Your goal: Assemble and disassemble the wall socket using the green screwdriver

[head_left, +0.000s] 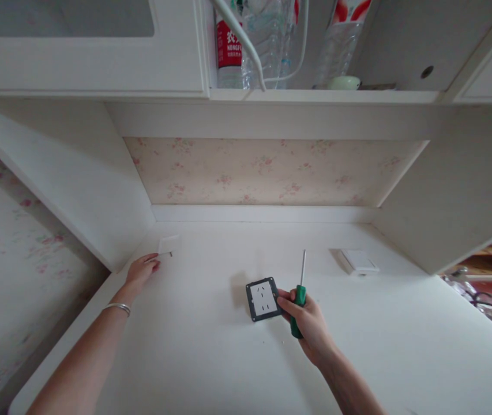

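Observation:
My right hand point(310, 328) is closed on two things at once. Its fingertips pinch the right edge of a wall socket point(263, 300), a white face with slots in a black frame, raised above the white surface. A screwdriver point(300, 311) with a green handle lies across the same hand, its metal shaft pointing away from me. Far to the left, my left hand point(142, 269) has its fingers closed at the near edge of a thin white cover plate point(169, 243). A small dark piece, perhaps a screw, shows beside those fingertips; its exact kind is unclear.
A white square switch box point(359, 261) sits at the right on the white desktop point(211, 357). White side panels stand left and right. Overhead, a shelf point(323, 97) holds plastic bottles point(263, 43), and a white cable point(241, 37) hangs over its edge.

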Tool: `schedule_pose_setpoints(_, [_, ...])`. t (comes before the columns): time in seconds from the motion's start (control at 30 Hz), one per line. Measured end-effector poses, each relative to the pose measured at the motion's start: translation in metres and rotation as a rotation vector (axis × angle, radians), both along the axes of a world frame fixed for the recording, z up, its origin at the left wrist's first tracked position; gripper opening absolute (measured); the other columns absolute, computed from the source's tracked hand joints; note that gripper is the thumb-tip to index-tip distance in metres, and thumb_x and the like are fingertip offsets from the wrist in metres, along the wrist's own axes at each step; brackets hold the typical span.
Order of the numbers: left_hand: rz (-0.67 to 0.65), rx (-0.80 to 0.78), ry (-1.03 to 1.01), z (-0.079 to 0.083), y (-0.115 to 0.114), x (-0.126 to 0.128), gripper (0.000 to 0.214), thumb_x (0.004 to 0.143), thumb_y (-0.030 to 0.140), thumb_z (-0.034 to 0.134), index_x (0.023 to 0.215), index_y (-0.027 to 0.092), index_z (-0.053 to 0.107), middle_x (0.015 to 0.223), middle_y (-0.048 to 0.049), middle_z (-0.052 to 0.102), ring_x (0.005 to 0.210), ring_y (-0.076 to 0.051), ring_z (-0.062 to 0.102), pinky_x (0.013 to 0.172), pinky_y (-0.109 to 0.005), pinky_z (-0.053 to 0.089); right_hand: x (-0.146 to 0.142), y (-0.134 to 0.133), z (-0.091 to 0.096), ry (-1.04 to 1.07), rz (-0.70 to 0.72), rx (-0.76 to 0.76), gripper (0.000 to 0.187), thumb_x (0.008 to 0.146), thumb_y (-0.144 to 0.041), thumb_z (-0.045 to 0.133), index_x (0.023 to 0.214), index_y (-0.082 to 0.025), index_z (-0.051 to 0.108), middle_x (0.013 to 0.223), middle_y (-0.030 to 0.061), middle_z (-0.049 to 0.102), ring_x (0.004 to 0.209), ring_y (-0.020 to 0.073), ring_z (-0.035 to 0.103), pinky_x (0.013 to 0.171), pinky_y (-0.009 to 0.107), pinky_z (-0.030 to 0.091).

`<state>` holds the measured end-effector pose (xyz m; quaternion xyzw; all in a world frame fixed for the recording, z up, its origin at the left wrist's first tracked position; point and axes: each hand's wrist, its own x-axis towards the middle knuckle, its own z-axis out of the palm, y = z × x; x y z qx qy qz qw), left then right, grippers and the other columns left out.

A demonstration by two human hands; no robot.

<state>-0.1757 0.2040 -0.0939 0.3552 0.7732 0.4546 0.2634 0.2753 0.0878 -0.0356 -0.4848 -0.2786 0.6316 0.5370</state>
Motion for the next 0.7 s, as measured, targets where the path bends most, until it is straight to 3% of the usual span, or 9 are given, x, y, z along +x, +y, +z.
schedule_pose_setpoints(0.1, [0.016, 0.052, -0.017, 0.007, -0.016, 0.009, 0.041, 0.070, 0.020, 0.055, 0.109, 0.012, 0.064, 0.087, -0.0073, 0.070, 0.068, -0.013, 0.064, 0.059, -0.021, 0.050, -0.001, -0.002, 0.000, 0.047, -0.008, -0.017, 0.033, 0.063, -0.026, 0.079, 0.075, -0.020, 0.049, 0.092, 0.0017, 0.071, 0.089, 0.0186, 0.065, 0.081, 0.029, 0.050])
schedule_pose_setpoints(0.2, [-0.028, 0.076, -0.011, 0.014, -0.049, 0.037, 0.032, 0.071, 0.025, 0.057, 0.099, 0.015, 0.066, 0.095, -0.0076, 0.068, 0.064, -0.013, 0.061, 0.051, -0.020, 0.047, -0.002, -0.003, -0.001, 0.110, -0.017, -0.019, 0.033, 0.064, -0.025, 0.079, 0.073, -0.021, 0.047, 0.093, 0.0016, 0.070, 0.092, 0.0192, 0.065, 0.082, 0.029, 0.050])
schedule_pose_setpoints(0.23, [-0.092, 0.068, -0.026, 0.016, -0.063, 0.053, 0.030, 0.070, 0.030, 0.061, 0.096, 0.016, 0.067, 0.093, -0.0071, 0.068, 0.063, -0.013, 0.061, 0.048, -0.020, 0.046, -0.003, -0.003, -0.002, 0.127, -0.018, -0.021, 0.034, 0.064, -0.025, 0.079, 0.072, -0.021, 0.046, 0.093, 0.0015, 0.070, 0.092, 0.0193, 0.065, 0.082, 0.029, 0.050])
schedule_pose_setpoints(0.33, [-0.461, -0.036, -0.259, 0.019, -0.111, 0.114, 0.046, 0.075, 0.050, 0.060, 0.107, 0.016, 0.061, 0.098, -0.0101, 0.065, 0.061, -0.013, 0.060, 0.040, -0.019, 0.041, -0.012, -0.003, -0.005, 0.155, -0.015, -0.021, 0.035, 0.065, -0.024, 0.078, 0.072, -0.021, 0.044, 0.093, 0.0016, 0.069, 0.091, 0.0185, 0.065, 0.080, 0.028, 0.050])
schedule_pose_setpoints(0.43, [-0.643, -0.112, -0.424, 0.023, -0.146, 0.174, 0.053, 0.081, 0.059, 0.051, 0.112, 0.017, 0.057, 0.099, -0.0100, 0.063, 0.054, -0.010, 0.056, 0.035, -0.017, 0.035, -0.024, -0.005, -0.005, 0.155, 0.018, -0.015, 0.034, 0.065, -0.024, 0.077, 0.072, -0.022, 0.044, 0.094, 0.0024, 0.069, 0.089, 0.0179, 0.065, 0.077, 0.028, 0.049])
schedule_pose_setpoints(0.57, [-0.702, -0.120, -0.535, 0.033, -0.159, 0.219, 0.049, 0.081, 0.056, 0.053, 0.112, 0.018, 0.056, 0.091, -0.0059, 0.062, 0.049, -0.007, 0.051, 0.033, -0.016, 0.031, -0.037, -0.007, -0.003, 0.160, 0.060, 0.004, 0.033, 0.066, -0.025, 0.076, 0.072, -0.022, 0.044, 0.095, 0.0030, 0.070, 0.088, 0.0192, 0.065, 0.077, 0.030, 0.049])
schedule_pose_setpoints(0.7, [-0.630, -0.110, -0.604, 0.041, -0.152, 0.227, 0.043, 0.080, 0.052, 0.058, 0.102, 0.016, 0.058, 0.080, -0.0029, 0.061, 0.050, -0.008, 0.051, 0.036, -0.017, 0.033, -0.042, -0.011, -0.007, 0.154, 0.073, 0.032, 0.031, 0.067, -0.027, 0.075, 0.073, -0.021, 0.046, 0.095, 0.0035, 0.070, 0.088, 0.0200, 0.065, 0.081, 0.033, 0.049])
